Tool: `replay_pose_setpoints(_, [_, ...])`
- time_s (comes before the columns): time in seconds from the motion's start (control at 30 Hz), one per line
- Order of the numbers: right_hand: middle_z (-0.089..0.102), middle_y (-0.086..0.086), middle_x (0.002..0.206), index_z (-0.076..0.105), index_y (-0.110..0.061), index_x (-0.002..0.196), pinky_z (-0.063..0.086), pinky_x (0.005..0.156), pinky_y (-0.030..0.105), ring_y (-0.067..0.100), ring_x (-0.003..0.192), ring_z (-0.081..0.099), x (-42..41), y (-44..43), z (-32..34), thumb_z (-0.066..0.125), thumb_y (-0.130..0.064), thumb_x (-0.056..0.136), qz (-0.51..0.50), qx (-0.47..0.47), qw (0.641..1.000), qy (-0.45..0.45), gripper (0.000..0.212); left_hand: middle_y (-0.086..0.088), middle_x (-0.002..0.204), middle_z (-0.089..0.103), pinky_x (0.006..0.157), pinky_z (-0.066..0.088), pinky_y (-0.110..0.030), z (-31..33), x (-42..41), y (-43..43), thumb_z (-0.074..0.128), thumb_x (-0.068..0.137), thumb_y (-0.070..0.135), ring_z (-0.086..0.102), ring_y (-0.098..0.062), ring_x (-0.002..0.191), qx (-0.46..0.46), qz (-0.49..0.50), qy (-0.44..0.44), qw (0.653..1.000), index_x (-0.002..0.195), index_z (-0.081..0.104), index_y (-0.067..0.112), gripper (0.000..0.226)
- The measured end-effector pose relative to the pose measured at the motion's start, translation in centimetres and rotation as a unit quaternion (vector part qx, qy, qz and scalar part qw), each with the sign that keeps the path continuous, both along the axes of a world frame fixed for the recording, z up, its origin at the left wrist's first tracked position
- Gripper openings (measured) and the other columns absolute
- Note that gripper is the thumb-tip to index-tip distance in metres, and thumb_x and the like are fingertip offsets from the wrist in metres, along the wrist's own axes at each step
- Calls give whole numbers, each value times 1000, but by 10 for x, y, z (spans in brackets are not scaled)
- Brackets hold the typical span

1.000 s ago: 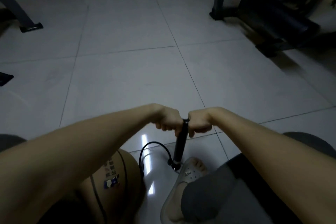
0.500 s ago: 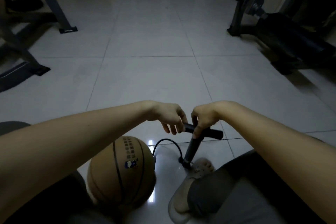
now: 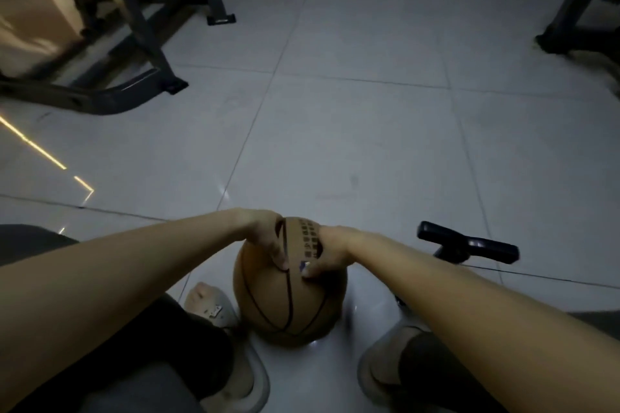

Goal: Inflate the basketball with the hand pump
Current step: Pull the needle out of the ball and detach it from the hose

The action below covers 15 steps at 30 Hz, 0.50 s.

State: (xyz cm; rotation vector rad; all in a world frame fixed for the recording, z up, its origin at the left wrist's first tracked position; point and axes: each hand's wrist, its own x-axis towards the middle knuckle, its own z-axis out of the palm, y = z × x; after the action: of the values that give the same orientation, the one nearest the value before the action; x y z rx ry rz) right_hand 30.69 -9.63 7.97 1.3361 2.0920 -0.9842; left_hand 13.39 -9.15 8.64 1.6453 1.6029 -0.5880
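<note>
The brown basketball (image 3: pixel 288 308) sits on the tiled floor between my two feet, low in the middle of the view. My left hand (image 3: pixel 265 238) lies over its top left with the fingers pressing into the leather. From the top right, my right hand (image 3: pixel 327 255) presses on the ball beside a printed label. The black hand pump (image 3: pixel 469 243) stands free to the right of the ball, its T-handle up and untouched; my right forearm hides its barrel and hose.
My slippered feet (image 3: pixel 214 308) (image 3: pixel 385 365) flank the ball. A dark metal equipment frame (image 3: pixel 134 43) and a cardboard box (image 3: pixel 33 20) stand at the back left. Another dark machine base (image 3: pixel 570 27) is at the back right.
Both hands have let go of the pump handle and moved left onto the basketball. The view has swung left, so the ball is now central and the pump is at the right.
</note>
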Motion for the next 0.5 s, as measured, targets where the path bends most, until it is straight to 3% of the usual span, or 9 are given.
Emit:
replay_pose_setpoints(0.1, [56, 5, 138, 49, -20, 141, 44, 107, 38, 27, 125, 54, -9, 10, -15, 81, -50, 78, -49, -26, 998, 20, 77, 1, 134, 62, 105, 46, -39, -13, -14, -1, 93, 64, 47, 58, -24, 121, 30, 40, -40, 998, 138, 55, 24, 86])
replay_pose_setpoints(0.2, [61, 5, 126, 56, -20, 127, 50, 100, 37, 25, 112, 58, -14, 25, -25, 85, -49, 73, -93, -28, 995, 26, 67, 2, 124, 65, 99, 50, -38, -23, -22, 6, 93, 63, 45, 61, -23, 112, 44, 83, -70, 993, 130, 62, 24, 77])
replay_pose_setpoints(0.3, [63, 6, 121, 58, -18, 124, 53, 96, 38, 26, 107, 60, -21, 35, -34, 86, -50, 70, -100, -22, 995, 9, 69, 1, 118, 67, 97, 54, -42, -31, -25, 14, 93, 62, 43, 63, -25, 107, 38, 101, -75, 991, 124, 65, 24, 70])
replay_pose_setpoints(0.5, [63, 7, 120, 58, -15, 123, 55, 93, 38, 27, 106, 61, -30, 48, -34, 86, -50, 69, -111, -33, 993, 7, 70, -4, 125, 60, 94, 55, -58, -23, -30, 27, 91, 66, 37, 58, -35, 113, -26, 127, -67, 989, 130, 58, 25, 72])
